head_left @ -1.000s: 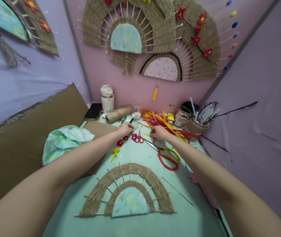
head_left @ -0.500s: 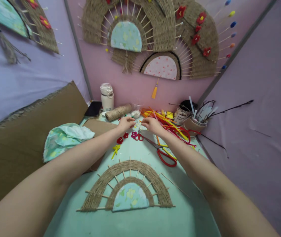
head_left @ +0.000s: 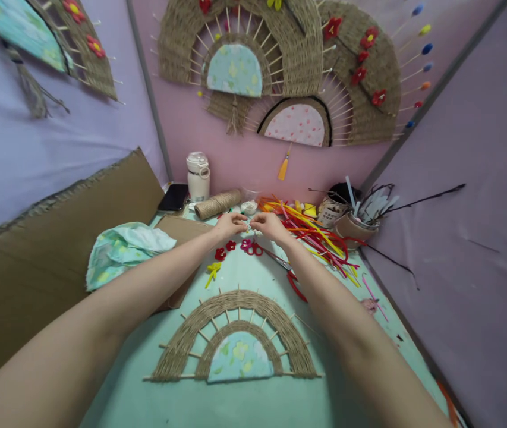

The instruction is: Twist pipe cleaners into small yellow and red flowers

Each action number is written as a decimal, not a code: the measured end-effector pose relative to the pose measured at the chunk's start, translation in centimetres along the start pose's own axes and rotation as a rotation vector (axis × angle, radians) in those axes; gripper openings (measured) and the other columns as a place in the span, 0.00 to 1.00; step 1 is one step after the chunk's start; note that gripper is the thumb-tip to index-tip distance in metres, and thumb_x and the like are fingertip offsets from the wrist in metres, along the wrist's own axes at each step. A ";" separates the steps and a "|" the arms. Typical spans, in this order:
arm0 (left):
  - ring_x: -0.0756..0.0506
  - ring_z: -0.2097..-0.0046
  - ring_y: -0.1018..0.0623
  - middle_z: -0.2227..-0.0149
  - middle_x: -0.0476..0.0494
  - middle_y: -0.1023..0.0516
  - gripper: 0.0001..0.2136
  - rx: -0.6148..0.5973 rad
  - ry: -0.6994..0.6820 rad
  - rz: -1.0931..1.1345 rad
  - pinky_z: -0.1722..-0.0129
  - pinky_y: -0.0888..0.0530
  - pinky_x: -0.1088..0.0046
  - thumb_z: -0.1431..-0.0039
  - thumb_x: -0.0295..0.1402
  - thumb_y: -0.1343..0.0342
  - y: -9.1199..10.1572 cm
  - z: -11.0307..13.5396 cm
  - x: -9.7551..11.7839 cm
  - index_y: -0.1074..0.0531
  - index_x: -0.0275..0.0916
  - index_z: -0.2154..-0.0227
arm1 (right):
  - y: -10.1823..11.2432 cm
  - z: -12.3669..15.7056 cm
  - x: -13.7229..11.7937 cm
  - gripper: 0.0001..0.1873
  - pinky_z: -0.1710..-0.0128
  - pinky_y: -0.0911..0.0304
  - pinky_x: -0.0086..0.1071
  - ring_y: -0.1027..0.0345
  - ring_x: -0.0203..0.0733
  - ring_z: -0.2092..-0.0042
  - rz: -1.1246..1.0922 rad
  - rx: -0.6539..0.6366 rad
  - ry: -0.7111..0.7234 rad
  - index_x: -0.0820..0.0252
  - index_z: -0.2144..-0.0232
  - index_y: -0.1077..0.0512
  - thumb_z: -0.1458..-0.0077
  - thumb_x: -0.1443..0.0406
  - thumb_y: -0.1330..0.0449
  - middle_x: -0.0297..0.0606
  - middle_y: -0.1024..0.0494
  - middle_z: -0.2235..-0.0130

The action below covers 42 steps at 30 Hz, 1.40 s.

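At the far part of the table my left hand point(head_left: 232, 224) and my right hand point(head_left: 268, 224) meet almost fingertip to fingertip. The fingers of both are pinched together, on something too small to make out. Below them lie a magenta flower point(head_left: 246, 245), two red flowers point(head_left: 220, 254) and a yellow flower point(head_left: 213, 271), all bent from fuzzy stems. Red-handled scissors point(head_left: 281, 261) lie partly under my right forearm. Nearer to me, a half-round woven twine fan point(head_left: 239, 298) with a blue-green floral cloth centre lies flat.
A twine roll point(head_left: 218, 204), a white bottle point(head_left: 198, 178) and a phone point(head_left: 173, 197) are at the back left. Coloured pipe cleaners point(head_left: 320, 232) and a pot of twigs point(head_left: 355, 228) are at the right. Floral cloth point(head_left: 123, 252) and cardboard point(head_left: 66, 238) lie left. Finished fans point(head_left: 235, 70) hang behind.
My hands have come closer together, the right one moving left, and its forearm now covers more of the scissors. The whole view has shifted slightly.
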State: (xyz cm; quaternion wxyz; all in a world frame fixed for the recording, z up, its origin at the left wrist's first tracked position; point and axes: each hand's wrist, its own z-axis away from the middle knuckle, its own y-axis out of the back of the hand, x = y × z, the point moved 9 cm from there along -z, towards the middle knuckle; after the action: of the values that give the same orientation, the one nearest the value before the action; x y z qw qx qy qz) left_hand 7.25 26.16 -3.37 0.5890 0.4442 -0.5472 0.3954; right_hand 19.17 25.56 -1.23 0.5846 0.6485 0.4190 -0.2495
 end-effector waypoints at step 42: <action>0.50 0.72 0.29 0.75 0.48 0.26 0.08 -0.088 -0.028 -0.264 0.72 0.36 0.77 0.55 0.36 0.43 0.1 -0.3 0.6 0.27 0.35 0.75 | 1.7 1.1 0.3 0.08 0.64 0.41 0.29 0.33 0.38 0.65 -0.043 0.188 -0.085 0.61 0.69 0.28 0.51 0.64 0.45 0.38 0.24 0.67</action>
State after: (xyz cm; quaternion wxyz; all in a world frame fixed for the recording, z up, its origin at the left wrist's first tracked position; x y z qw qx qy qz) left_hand 7.30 26.50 -2.78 0.6472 0.4917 -0.5087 0.2838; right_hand 20.98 24.60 -0.77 0.5330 0.6799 0.3825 -0.3276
